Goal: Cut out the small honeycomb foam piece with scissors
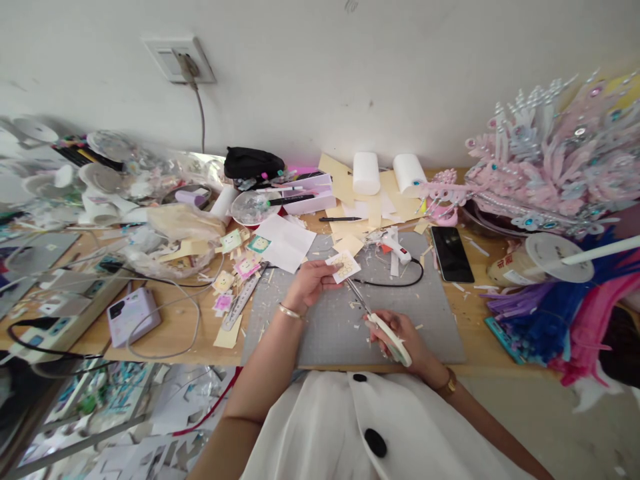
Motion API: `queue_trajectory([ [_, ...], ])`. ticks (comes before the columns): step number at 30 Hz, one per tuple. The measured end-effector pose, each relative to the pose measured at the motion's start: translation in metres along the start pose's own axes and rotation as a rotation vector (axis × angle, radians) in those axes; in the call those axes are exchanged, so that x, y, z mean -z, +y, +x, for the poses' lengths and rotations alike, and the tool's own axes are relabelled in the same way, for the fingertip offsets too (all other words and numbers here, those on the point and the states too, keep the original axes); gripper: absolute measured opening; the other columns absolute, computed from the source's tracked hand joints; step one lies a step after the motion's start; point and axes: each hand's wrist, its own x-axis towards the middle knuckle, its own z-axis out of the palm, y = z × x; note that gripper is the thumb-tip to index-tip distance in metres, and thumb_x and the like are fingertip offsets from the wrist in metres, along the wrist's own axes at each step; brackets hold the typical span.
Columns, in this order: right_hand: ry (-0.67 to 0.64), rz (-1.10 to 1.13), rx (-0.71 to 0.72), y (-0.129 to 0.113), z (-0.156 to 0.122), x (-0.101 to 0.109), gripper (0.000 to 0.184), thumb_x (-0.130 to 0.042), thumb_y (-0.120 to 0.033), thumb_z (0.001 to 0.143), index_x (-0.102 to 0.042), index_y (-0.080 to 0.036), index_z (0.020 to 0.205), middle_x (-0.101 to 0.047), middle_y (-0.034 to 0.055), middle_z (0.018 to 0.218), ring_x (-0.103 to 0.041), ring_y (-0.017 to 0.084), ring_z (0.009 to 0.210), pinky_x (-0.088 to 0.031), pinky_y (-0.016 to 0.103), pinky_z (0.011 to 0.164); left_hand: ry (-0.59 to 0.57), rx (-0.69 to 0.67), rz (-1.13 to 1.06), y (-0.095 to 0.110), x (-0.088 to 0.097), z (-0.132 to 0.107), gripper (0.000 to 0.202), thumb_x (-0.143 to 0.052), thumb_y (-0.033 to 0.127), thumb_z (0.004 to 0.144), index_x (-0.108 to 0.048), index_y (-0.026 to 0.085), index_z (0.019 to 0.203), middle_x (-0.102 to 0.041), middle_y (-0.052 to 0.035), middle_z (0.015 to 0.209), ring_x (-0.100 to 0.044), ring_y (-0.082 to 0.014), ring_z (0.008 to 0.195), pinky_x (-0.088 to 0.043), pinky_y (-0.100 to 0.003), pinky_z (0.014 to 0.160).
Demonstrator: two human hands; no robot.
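My left hand (309,283) pinches a small white sticker card (343,266) with a printed picture, held just above the grey cutting mat (430,320). My right hand (397,333) grips white-handled scissors (380,322). Their blades reach up and left to the card's lower edge. Paper scraps lie scattered on the mat around both hands. A bracelet sits on my left wrist and a watch on my right.
A glue gun (397,245) with its black cord and a phone (451,253) lie behind the mat. A metal ruler (244,298), small stickers and a purple device (133,315) lie left. A lidded cup (543,261) and pink ornaments (540,167) stand right. Two white rolls (366,173) sit by the wall.
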Motion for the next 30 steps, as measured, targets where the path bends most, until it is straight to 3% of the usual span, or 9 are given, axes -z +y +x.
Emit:
queue_trajectory([
  [23,0.023,-0.003,-0.004,0.0047,0.0053,-0.0009,0.043,-0.083,-0.041,0.052,-0.071,-0.015,0.085,-0.059,-0.0039,0.056,-0.038,0.003,0.036,-0.030,0.018,0.035,-0.004,0.020,0.045,-0.0017,-0.0042,-0.0015,0.007,-0.073,0.012,0.073,-0.071,0.008,0.078,-0.075,-0.0121,0.076,-0.068,-0.0154,0.056,-0.059,-0.025,0.055],
  [30,-0.001,-0.024,-0.002,0.0067,0.0047,0.0008,0.045,-0.084,-0.041,0.054,-0.070,-0.016,0.089,-0.061,-0.0033,0.058,-0.043,0.005,0.037,-0.034,0.018,0.035,0.013,0.012,0.009,0.0032,-0.0013,-0.0018,0.005,-0.068,0.009,0.076,-0.070,0.006,0.079,-0.075,-0.0142,0.079,-0.069,-0.0162,0.057,-0.058,-0.024,0.055],
])
